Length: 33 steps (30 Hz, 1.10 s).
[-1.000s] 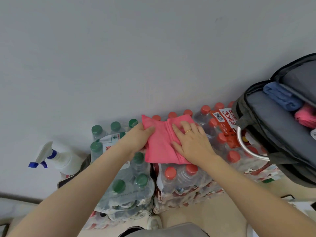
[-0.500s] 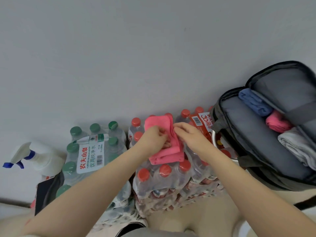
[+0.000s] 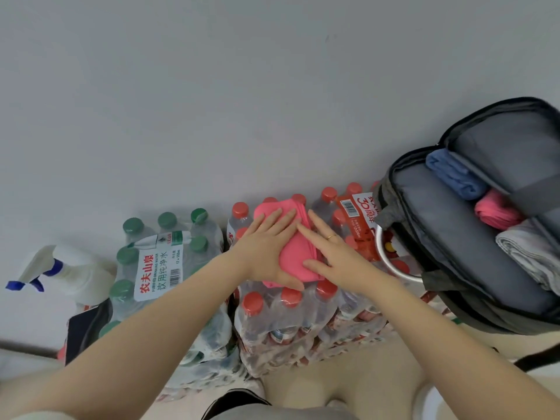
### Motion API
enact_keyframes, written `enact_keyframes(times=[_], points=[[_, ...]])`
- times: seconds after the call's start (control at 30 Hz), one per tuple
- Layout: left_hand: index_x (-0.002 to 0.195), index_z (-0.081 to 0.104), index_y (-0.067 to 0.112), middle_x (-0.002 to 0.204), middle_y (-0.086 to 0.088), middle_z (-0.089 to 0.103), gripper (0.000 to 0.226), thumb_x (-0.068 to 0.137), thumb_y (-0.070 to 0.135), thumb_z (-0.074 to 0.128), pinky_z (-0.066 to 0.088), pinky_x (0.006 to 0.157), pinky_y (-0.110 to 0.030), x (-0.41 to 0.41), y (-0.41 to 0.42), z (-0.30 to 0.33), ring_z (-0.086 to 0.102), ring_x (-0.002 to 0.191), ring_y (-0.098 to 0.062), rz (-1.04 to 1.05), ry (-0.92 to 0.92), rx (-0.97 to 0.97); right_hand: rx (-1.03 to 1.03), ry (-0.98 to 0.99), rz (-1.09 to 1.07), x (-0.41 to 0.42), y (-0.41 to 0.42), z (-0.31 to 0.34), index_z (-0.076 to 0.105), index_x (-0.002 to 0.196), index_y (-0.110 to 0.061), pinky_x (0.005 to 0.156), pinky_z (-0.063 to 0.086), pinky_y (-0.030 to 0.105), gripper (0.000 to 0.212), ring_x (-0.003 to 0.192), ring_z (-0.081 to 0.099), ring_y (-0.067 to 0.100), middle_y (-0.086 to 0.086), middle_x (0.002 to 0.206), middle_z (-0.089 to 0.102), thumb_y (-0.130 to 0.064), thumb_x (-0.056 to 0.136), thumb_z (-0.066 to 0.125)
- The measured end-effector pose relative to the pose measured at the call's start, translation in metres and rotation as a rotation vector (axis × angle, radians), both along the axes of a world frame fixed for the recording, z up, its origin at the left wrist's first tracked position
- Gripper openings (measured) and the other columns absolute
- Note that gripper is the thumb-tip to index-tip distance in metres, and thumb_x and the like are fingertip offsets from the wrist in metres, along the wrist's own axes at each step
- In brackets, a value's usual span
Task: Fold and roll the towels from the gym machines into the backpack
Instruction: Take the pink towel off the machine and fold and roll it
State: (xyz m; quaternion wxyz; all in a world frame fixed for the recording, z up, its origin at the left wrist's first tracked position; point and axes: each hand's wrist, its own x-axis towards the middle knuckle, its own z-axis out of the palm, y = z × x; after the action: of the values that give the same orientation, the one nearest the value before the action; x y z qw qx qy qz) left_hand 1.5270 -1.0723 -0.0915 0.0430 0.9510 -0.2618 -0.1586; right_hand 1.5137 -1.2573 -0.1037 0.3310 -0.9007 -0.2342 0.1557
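Plain pale grey wall fills the upper half of the view, and shrink-wrapped packs of water bottles stand against it on a beige floor. At the far left a white spray bottle (image 3: 65, 269) with a blue trigger stands close by the wall. Just beside it, to its right, is a pack of green-capped bottles (image 3: 165, 253) with a white label printed in red and green characters. Next comes a pack of red-capped bottles (image 3: 291, 316), serving as a work surface.

On top of the red caps lies a folded pink towel (image 3: 295, 253). The left hand (image 3: 266, 248) lies flat on the towel, fingers straight and spread, pressing down on its left part. The right hand (image 3: 335, 259), with a ring on one finger, lies flat on the towel's right edge, fingers straight and pointing up and to the left, also pressing and not gripping. Both bare forearms reach in from the bottom corners.

To the right, an open dark grey backpack (image 3: 448, 247) rests on the bottle packs, its main compartment facing the viewer. Inside, a rolled blue towel (image 3: 453, 174) sits farthest back, a rolled pink towel (image 3: 497, 210) just beside it, and a rolled grey towel (image 3: 528, 253) nearest. A curved metal handle (image 3: 391, 265) shows at the backpack's left edge.
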Motion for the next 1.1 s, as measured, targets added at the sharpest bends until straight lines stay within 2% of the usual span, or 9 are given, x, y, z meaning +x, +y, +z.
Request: enact_keyframes(times=[0.17,0.27,0.37,0.6,0.73,0.83,0.93,1.0,1.1], points=[[0.145,-0.015,0.017,0.154,0.002,-0.021,0.134,0.054,0.076,0.063,-0.015,0.113,-0.04,0.008,0.002,0.004,-0.024,0.14,-0.015,0.008,0.168,-0.156,-0.139,-0.231,-0.037,-0.006,0.001,0.007,0.043,0.136,-0.018,0.11,0.034,0.04,0.05,0.14,0.023,0.021,-0.004,0.154,0.013,-0.022,0.089,0.056],[0.147,0.001,0.027,0.155,0.009,-0.003,0.112,0.064,0.056,0.071,0.004,0.115,-0.033,0.017,0.026,0.02,-0.005,0.143,-0.011,0.07,0.438,-0.492,-0.279,-0.529,0.123,-0.017,0.011,0.013,0.057,0.11,-0.015,0.077,0.055,0.043,0.039,0.104,0.058,0.029,0.008,0.117,0.058,-0.008,0.071,0.058],[0.146,0.013,0.03,0.153,0.017,0.0,0.099,0.07,0.039,0.076,0.009,0.116,-0.027,0.025,0.051,0.021,0.0,0.142,-0.003,-0.044,0.439,-0.522,-0.341,-0.49,0.198,-0.027,0.009,0.011,0.053,0.118,-0.014,0.085,0.051,0.034,0.053,0.108,0.056,0.025,0.005,0.117,0.057,-0.02,0.066,0.042],[0.14,-0.008,0.041,0.154,0.003,-0.022,0.128,0.033,0.097,0.035,-0.01,0.112,-0.034,0.03,0.048,-0.012,-0.022,0.14,-0.014,-0.292,0.221,-0.242,-0.391,-0.502,0.067,-0.022,0.032,0.012,0.054,0.105,-0.016,0.065,0.053,0.036,0.042,0.098,0.055,0.025,0.004,0.107,0.058,-0.037,0.07,0.061],[0.144,-0.002,0.034,0.156,-0.001,-0.015,0.126,0.043,0.085,0.054,-0.006,0.116,-0.038,0.033,0.048,-0.01,-0.015,0.143,-0.02,-0.309,0.162,-0.204,-0.312,-0.399,0.016,-0.02,0.03,0.012,0.051,0.116,-0.015,0.077,0.031,0.018,0.041,0.113,0.039,0.016,-0.001,0.12,0.047,-0.023,0.078,0.062],[0.146,0.017,0.028,0.157,-0.002,0.004,0.101,0.063,0.057,0.066,0.004,0.118,-0.038,0.035,0.041,0.002,0.002,0.144,-0.018,-0.282,0.167,-0.271,-0.119,-0.279,-0.111,-0.016,0.026,0.026,0.057,0.106,-0.014,0.075,0.034,0.018,0.028,0.092,0.046,0.009,-0.006,0.098,0.05,-0.013,0.078,0.06],[0.127,0.042,0.037,0.127,0.005,0.053,0.064,0.073,0.034,0.074,0.044,0.097,-0.02,0.034,0.027,0.022,0.052,0.112,0.005,-0.22,0.164,-0.596,0.194,-0.19,-0.354,-0.013,0.017,0.051,0.058,0.092,-0.025,0.063,0.04,0.011,0.026,0.067,0.049,0.001,-0.01,0.079,0.056,-0.003,0.078,0.058],[0.112,0.042,0.047,0.1,0.013,0.063,0.05,0.073,0.033,0.071,0.051,0.071,-0.013,0.027,0.011,0.041,0.061,0.08,0.012,-0.111,0.178,-0.822,0.357,-0.206,-0.469,-0.018,0.008,0.071,0.06,0.095,-0.024,0.062,0.041,0.01,0.025,0.064,0.052,0.0,-0.009,0.076,0.059,-0.004,0.081,0.058],[0.109,0.047,0.045,0.099,0.016,0.064,0.044,0.074,0.03,0.069,0.053,0.07,-0.018,0.018,-0.019,0.065,0.064,0.085,0.002,-0.028,0.254,-1.116,0.587,-0.213,-0.51,-0.029,-0.015,0.097,0.056,0.104,-0.027,0.075,0.045,0.014,0.029,0.083,0.058,-0.004,-0.011,0.094,0.062,-0.025,0.077,0.064]])
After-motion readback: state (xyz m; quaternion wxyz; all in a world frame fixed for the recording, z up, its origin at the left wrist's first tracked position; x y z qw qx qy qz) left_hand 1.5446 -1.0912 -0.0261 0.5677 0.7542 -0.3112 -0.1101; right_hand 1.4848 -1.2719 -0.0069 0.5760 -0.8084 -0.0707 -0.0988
